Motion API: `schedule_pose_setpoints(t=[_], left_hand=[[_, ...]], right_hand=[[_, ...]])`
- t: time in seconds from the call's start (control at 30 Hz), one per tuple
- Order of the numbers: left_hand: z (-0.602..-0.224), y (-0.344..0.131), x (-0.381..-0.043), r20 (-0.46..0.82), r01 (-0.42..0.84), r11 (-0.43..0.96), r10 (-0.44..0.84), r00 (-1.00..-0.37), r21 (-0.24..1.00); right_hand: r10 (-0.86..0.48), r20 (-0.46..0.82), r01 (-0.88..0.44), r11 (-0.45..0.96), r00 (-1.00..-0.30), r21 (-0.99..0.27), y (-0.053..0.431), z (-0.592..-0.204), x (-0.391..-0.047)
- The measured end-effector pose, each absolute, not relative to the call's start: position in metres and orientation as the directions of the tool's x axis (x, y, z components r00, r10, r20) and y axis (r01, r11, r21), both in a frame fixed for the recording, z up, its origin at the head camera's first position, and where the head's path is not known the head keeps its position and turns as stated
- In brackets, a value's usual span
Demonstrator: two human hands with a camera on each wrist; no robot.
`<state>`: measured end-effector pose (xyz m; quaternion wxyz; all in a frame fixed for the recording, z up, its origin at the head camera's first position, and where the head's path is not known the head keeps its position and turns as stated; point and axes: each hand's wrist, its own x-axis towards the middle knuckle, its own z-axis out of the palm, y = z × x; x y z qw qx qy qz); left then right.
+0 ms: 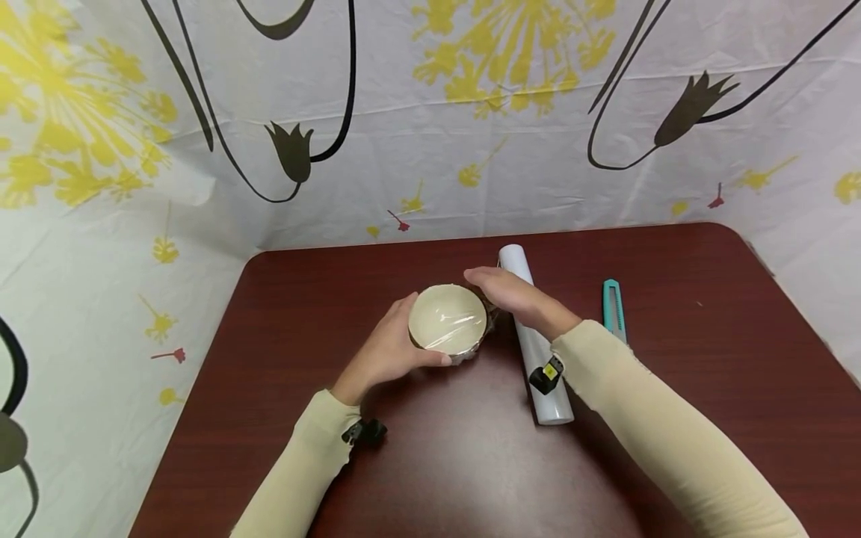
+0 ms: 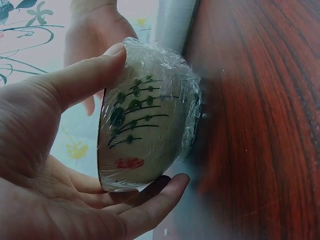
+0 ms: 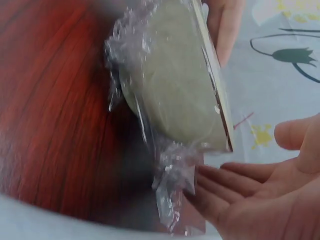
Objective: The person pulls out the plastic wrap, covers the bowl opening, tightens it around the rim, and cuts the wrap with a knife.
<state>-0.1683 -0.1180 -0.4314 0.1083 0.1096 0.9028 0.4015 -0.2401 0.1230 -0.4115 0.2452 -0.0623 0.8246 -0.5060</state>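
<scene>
A cream bowl (image 1: 447, 320) with cling film stretched over its mouth is held by my left hand (image 1: 386, 347), thumb on the near side and fingers around the far side. Green and black sprigs and a red mark decorate its side in the left wrist view, under crumpled cling film (image 2: 187, 117). My right hand (image 1: 514, 295) is at the bowl's right side with its thumb spread away. In the right wrist view its fingers (image 3: 235, 182) extend beside a loose bunched tail of film (image 3: 172, 195) hanging from the bowl.
A white roll of cling film (image 1: 548, 373) lies lengthwise on the dark red table (image 1: 323, 299), partly under my right forearm. Farther right is a teal box cutter (image 1: 613, 306), its lower end hidden by the sleeve. Flower-patterned sheeting (image 1: 403, 149) stands behind the table.
</scene>
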Motion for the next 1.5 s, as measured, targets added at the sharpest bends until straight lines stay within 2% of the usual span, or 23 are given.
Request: schedule_pose_setpoints(t=[0.1, 0.2, 0.43, 0.67, 0.9, 1.17, 1.27, 1.4, 1.5], left_hand=[[-0.430, -0.119, -0.168, -0.108, 0.109, 0.655, 0.283, -0.953, 0.748], [-0.431, -0.119, -0.167, -0.109, 0.108, 0.656, 0.281, -0.954, 0.747], [-0.432, -0.118, -0.168, -0.098, 0.114, 0.647, 0.282, -0.954, 0.754], [-0.433, -0.118, -0.168, -0.113, 0.101, 0.654, 0.277, -0.954, 0.749], [-0.432, -0.118, -0.168, -0.110, 0.106, 0.657, 0.278, -0.954, 0.747], [-0.434, -0.117, -0.170, -0.109, 0.113, 0.654, 0.289, -0.951, 0.748], [-0.435, -0.117, -0.169, -0.111, 0.113, 0.650, 0.293, -0.950, 0.752], [-0.434, -0.117, -0.169, -0.110, 0.113, 0.647, 0.294, -0.949, 0.754], [-0.433, -0.119, -0.169, -0.109, 0.111, 0.649, 0.290, -0.951, 0.753]], right_hand=[[-0.333, -0.360, 0.163, 0.495, -0.871, -0.853, 0.125, -0.414, -0.241], [-0.374, -0.362, 0.154, 0.482, -0.854, -0.862, 0.125, -0.417, -0.238], [-0.501, -0.386, 0.298, 0.249, -0.775, -0.921, 0.121, -0.423, -0.236], [-0.317, -0.416, 0.285, 0.387, -0.852, -0.877, 0.125, -0.415, -0.243], [-0.425, -0.396, 0.283, 0.304, -0.814, -0.909, 0.116, -0.421, -0.233], [-0.355, -0.419, 0.330, 0.284, -0.836, -0.900, 0.104, -0.422, -0.224], [-0.354, -0.419, 0.314, 0.317, -0.836, -0.895, 0.109, -0.419, -0.223], [-0.312, -0.414, 0.261, 0.432, -0.855, -0.864, 0.118, -0.407, -0.218], [-0.314, -0.423, 0.273, 0.425, -0.850, -0.863, 0.121, -0.399, -0.213]])
